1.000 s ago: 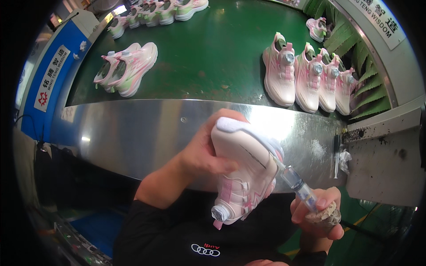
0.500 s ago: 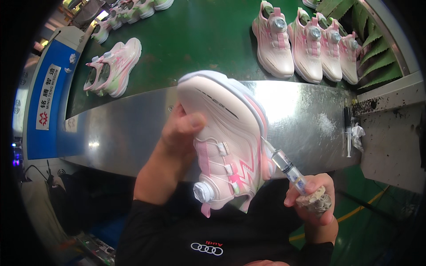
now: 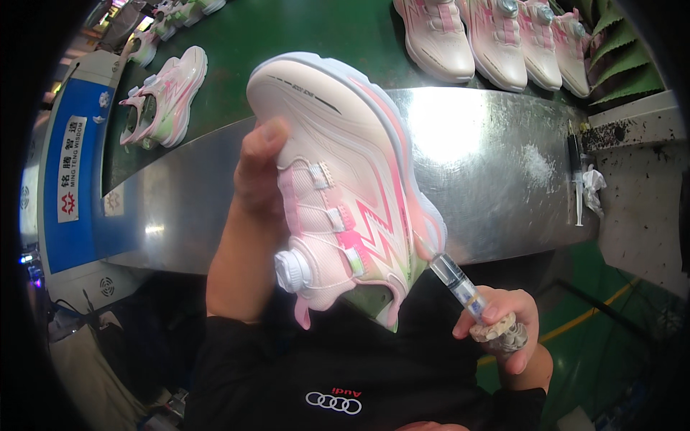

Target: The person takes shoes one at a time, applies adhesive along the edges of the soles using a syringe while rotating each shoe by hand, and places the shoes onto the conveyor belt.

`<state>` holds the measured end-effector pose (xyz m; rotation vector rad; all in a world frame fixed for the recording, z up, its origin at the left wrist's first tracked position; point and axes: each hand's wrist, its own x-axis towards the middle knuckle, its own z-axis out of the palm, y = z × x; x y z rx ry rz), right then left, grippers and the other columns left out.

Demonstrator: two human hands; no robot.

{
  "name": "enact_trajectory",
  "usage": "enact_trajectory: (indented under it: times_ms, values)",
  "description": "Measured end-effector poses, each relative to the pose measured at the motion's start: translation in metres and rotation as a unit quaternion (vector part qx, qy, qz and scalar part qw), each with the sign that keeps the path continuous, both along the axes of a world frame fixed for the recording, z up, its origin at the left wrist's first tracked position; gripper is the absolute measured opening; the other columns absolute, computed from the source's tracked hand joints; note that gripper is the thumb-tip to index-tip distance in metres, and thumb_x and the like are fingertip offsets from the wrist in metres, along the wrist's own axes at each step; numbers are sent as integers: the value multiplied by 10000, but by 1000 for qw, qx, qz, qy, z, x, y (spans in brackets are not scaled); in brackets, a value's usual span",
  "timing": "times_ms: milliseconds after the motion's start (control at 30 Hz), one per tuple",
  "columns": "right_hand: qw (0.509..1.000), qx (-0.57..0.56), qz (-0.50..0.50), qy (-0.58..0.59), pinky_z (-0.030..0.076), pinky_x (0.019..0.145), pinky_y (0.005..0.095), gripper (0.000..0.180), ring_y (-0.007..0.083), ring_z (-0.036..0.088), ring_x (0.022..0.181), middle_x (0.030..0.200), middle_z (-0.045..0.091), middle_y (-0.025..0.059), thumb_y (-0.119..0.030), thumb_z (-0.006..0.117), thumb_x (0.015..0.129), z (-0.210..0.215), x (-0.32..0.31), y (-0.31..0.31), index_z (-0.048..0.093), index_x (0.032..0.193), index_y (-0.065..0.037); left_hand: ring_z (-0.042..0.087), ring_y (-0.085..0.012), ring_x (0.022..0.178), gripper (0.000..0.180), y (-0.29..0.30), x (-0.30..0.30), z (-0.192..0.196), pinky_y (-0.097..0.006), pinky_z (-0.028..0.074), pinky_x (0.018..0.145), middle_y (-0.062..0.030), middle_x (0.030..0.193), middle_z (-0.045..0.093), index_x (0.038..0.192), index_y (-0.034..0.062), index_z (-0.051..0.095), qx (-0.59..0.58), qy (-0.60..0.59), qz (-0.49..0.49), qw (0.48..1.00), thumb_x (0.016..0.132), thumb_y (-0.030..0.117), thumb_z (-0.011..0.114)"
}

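Observation:
A pink and white sneaker (image 3: 345, 158) with a white dial and pink loops is held up before me, toe pointing away and its side turned upward. My left hand (image 3: 260, 161) grips it at the left, thumb on the upper and the other fingers hidden behind. In my right hand (image 3: 507, 323) is a clear syringe (image 3: 454, 280), its rear end wrapped in crumpled, pale material. The syringe's tip points at the seam between upper and sole near the heel and seems to touch it.
Several matching sneakers (image 3: 496, 43) stand at the far right on the green surface, beside green leaf-like flaps (image 3: 625, 65). Another pair (image 3: 165, 100) is at the left. A metal ledge (image 3: 194, 187) crosses in front. Another syringe (image 3: 577, 179) and crumpled white tissue (image 3: 593, 188) lie at its right end.
The sneaker has shifted up and left and turned, showing more of its heel side. The syringe tip has moved along the sole seam from midfoot toward the heel.

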<state>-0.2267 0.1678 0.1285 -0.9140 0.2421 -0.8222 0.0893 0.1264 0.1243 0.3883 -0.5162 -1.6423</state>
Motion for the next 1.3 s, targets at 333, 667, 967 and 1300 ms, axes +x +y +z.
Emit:
enact_trajectory:
  times_ms: [333,667,967,1300]
  values:
    - [999,-32,0,9,420,645,302,629,235,597,758,854,640,169,-393,776,674,-16,-15,11,563,1092,26,608,-253,931,533,-9,-1,-3,-359,517,801,-193,1056,591,1167,-68,460,7,54,-34,998,831,331,571]
    - [998,-54,-15,-2,405,629,288,617,205,579,728,864,646,154,-378,772,681,-31,-18,13,561,1098,25,602,-251,937,539,-13,-7,-8,-384,497,833,-163,1064,590,1175,-10,475,122,-36,84,988,800,359,592]
    - [998,-55,-22,18,404,624,276,605,175,534,715,898,645,130,-331,793,660,-36,-18,15,564,1097,19,594,-303,949,597,-12,-10,-4,-435,485,848,-187,1083,575,1185,-16,465,190,-29,22,981,784,410,583]
    - [991,-101,-42,79,390,598,243,561,132,484,677,915,619,54,-286,798,662,-43,-9,10,574,1102,-19,557,-359,1027,592,33,41,4,-451,495,862,-241,1168,517,1244,-66,382,272,-186,24,944,843,355,491]
